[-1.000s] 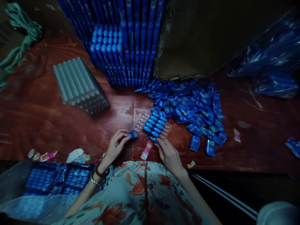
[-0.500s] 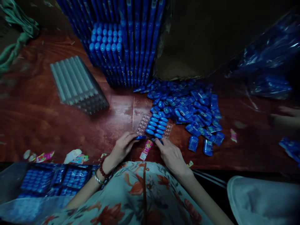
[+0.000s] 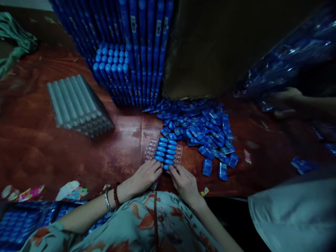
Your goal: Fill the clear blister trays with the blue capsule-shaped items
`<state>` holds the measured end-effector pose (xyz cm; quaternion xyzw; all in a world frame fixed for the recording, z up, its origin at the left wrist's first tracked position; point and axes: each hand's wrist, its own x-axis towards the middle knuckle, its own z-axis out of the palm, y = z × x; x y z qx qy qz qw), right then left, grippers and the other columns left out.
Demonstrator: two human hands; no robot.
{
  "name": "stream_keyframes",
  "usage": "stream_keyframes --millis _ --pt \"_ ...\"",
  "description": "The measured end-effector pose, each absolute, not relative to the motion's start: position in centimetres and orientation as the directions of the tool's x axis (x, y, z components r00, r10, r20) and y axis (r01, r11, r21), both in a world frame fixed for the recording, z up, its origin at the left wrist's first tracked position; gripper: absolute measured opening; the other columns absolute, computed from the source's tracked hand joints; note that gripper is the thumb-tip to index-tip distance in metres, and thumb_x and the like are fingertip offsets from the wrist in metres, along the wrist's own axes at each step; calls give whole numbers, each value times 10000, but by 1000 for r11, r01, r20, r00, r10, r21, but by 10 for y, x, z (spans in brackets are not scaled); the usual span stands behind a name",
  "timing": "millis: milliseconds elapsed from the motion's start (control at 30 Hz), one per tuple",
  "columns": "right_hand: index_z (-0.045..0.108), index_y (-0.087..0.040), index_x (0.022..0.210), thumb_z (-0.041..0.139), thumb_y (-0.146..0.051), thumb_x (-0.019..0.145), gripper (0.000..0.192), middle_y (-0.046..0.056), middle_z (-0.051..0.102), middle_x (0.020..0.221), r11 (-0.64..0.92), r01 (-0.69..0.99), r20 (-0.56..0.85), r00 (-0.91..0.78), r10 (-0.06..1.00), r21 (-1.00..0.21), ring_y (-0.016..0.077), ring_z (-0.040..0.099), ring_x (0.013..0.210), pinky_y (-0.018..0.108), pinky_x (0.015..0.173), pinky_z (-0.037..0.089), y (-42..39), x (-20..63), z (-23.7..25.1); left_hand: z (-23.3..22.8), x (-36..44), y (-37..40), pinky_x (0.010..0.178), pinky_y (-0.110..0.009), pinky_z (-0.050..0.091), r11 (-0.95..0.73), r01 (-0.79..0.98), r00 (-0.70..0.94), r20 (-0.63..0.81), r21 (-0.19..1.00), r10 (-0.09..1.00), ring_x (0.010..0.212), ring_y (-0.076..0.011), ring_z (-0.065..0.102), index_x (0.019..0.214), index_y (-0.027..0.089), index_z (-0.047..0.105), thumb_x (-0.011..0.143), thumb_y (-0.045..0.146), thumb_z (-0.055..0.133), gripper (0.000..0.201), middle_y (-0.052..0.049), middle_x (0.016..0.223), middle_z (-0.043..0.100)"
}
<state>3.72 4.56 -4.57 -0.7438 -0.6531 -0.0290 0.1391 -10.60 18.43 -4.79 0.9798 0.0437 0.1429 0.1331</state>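
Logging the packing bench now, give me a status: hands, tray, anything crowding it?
Left hand and right hand at near edge of clear tray, fingertips on blue capsules. Loose blue pile just right.

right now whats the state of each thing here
clear blister tray: flat on table, middle rows filled, side rows empty
left hand: fingers at tray's near edge
right hand: fingers at tray's near edge
loose blue sachets: heaped
empty trays: stacked
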Motion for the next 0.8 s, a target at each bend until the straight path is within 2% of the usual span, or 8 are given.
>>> stream_keyframes --millis 100,200,267,367,467,567,667,800 --pt "649 -184 1081 415 -134 920 288 98 655 898 -133 959 285 205 936 -251 172 626 807 273 696 528 42 31 -49 -50 -106 183 775 -332 502 -960 44 951 283 277 125 909 -194 555 1109 147 562 927 131 346 284 -98 959 609" --pt "648 -261 1096 442 -212 925 272 66 672 910 -134 907 255 250 934 -400 191 646 830 312 715 558 41 35 -43 -47 -109 193 726 -337 506 -928 18 924 349 372 158 893 -208 560 1145 202 577 917 208 411 283 -112 1068 596" --pt "655 -283 1060 458 -232 920 248 42 677 909 -135 850 272 308 912 -510 188 650 830 319 739 561 43 49 -40 -41 -106 209 766 -351 506 -853 40 885 377 521 272 948 -223 566 1128 229 603 907 249 448 271 -116 1133 575" --pt "679 -230 952 454 -237 915 228 43 675 862 -218 781 327 473 818 -585 182 641 798 327 746 544 58 84 -39 -34 -81 241 758 -349 501 -667 162 808 290 728 513 861 -215 590 960 187 650 920 309 420 264 -101 951 619" --pt "680 -196 981 441 -209 900 253 55 679 915 -300 798 258 484 836 -523 184 622 861 337 792 518 89 119 -41 -35 -34 275 738 -352 485 -589 278 777 182 759 602 738 -212 587 829 163 633 903 350 449 273 -73 766 620" --pt "653 -202 1076 484 -158 861 277 76 649 1067 -340 879 104 393 914 -333 203 569 995 339 829 490 124 138 -41 -44 17 297 757 -342 477 -534 388 810 -2 751 587 753 -235 604 844 141 617 774 336 641 209 -85 772 635" --pt "624 -187 1124 576 -150 807 322 115 609 1103 -349 916 -13 354 935 -197 236 534 1017 335 788 475 148 139 -39 -52 51 309 754 -365 486 -502 421 823 -85 755 562 796 -284 616 958 87 602 636 242 744 384 -136 831 651" --pt "638 -167 1057 521 -101 811 280 87 623 1004 -281 861 70 340 938 -424 202 550 965 316 836 439 155 135 -40 -57 54 324 903 -378 459 -490 357 860 -76 795 504 1014 -296 589 1166 100 551 592 119 700 593 -156 1086 638"
